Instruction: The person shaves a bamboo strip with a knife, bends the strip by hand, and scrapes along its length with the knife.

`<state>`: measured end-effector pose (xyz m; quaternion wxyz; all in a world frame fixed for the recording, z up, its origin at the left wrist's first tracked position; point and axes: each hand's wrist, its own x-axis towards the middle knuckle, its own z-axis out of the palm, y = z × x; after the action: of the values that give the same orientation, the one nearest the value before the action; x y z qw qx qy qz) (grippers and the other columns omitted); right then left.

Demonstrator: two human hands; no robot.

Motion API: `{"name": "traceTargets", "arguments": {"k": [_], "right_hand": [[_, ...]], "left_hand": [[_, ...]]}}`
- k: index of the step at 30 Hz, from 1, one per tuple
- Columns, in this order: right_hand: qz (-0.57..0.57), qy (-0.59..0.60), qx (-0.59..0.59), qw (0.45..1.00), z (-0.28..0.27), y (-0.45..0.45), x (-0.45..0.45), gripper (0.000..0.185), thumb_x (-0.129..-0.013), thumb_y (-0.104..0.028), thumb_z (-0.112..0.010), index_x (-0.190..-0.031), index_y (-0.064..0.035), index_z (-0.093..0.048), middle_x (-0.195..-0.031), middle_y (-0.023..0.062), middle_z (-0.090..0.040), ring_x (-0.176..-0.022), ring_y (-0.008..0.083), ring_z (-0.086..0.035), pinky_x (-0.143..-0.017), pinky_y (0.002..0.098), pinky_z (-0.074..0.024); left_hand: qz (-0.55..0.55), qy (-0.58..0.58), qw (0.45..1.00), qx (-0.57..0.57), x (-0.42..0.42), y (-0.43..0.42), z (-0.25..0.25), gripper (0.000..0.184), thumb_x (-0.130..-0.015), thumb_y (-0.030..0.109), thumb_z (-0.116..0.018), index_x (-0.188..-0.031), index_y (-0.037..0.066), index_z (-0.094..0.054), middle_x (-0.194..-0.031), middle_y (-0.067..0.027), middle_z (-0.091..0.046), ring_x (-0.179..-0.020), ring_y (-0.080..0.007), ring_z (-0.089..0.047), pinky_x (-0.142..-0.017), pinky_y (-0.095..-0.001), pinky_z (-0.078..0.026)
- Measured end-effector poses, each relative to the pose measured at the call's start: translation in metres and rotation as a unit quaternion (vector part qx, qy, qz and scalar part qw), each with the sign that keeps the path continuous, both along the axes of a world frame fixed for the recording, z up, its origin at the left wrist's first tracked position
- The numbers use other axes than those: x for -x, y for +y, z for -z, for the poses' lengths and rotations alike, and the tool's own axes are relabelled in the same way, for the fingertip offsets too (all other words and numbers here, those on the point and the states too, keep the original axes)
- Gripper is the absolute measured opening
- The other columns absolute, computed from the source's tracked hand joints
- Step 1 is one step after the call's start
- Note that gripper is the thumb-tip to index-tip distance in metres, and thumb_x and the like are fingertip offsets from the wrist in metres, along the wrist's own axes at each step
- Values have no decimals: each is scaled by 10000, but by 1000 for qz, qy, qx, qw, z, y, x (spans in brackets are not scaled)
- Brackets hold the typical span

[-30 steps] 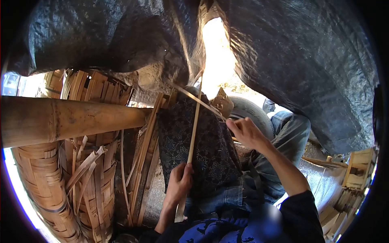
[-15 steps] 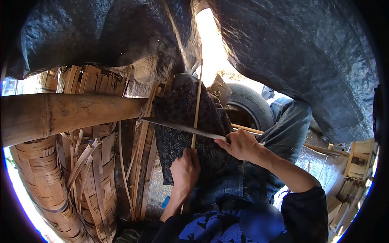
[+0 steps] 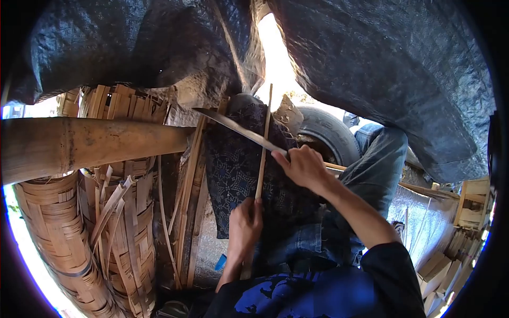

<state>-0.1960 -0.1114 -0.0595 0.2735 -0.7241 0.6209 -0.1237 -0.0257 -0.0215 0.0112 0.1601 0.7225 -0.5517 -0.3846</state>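
A long knife (image 3: 236,127) is gripped in my right hand (image 3: 306,167), its blade pointing to the upper left and lying across a thin bamboo strip (image 3: 263,164). My left hand (image 3: 245,225) is closed round the lower part of that strip, which stands lengthwise over my lap. Beneath both is a dark patterned cloth (image 3: 228,180) spread over my leg. Whether the blade touches the strip cannot be made out.
A thick bamboo pole (image 3: 95,146) juts in from the left above woven bamboo baskets (image 3: 55,228). Bamboo slats (image 3: 192,201) lean beside the cloth. A tyre (image 3: 331,132) lies ahead, and a dark tarp (image 3: 392,69) hangs above.
The knife has swung from low along the strip to farther up it, its tip rising. My right hand has moved slightly up and left, while my left hand keeps its hold.
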Motion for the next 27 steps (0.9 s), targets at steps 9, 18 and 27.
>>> {"name": "traceTargets", "arguments": {"k": [9, 18, 27], "right_hand": [[-92, -102, -87, 987, -22, -11, 11, 539, -909, -493, -475, -728, -1, -603, -438, 158, -504, -407, 298, -564, -405, 397, -438], [-206, -47, 1, 978, -2, -28, 20, 533, -912, -487, -473, -721, 4, -546, -420, 110, -491, -383, 248, -552, -410, 379, -453], [-107, -42, 37, 993, 12, -17, 4, 565, -900, -440, -528, -512, -34, -462, -370, 96, -407, -331, 249, -479, -326, 374, -396]], "left_hand": [[-68, 18, 998, 5, -14, -52, 12, 319, -926, 226, -469, -789, -36, -588, -655, -225, -586, -631, -393, -595, -562, -412, -436], [-40, 20, 998, -36, -18, -65, 20, 318, -917, 222, -468, -823, -52, -599, -704, -243, -600, -694, -388, -615, -607, -420, -452], [-60, 53, 993, -89, -18, -71, 21, 341, -925, 237, -455, -829, -54, -606, -699, -235, -605, -686, -368, -625, -601, -409, -452]]}}
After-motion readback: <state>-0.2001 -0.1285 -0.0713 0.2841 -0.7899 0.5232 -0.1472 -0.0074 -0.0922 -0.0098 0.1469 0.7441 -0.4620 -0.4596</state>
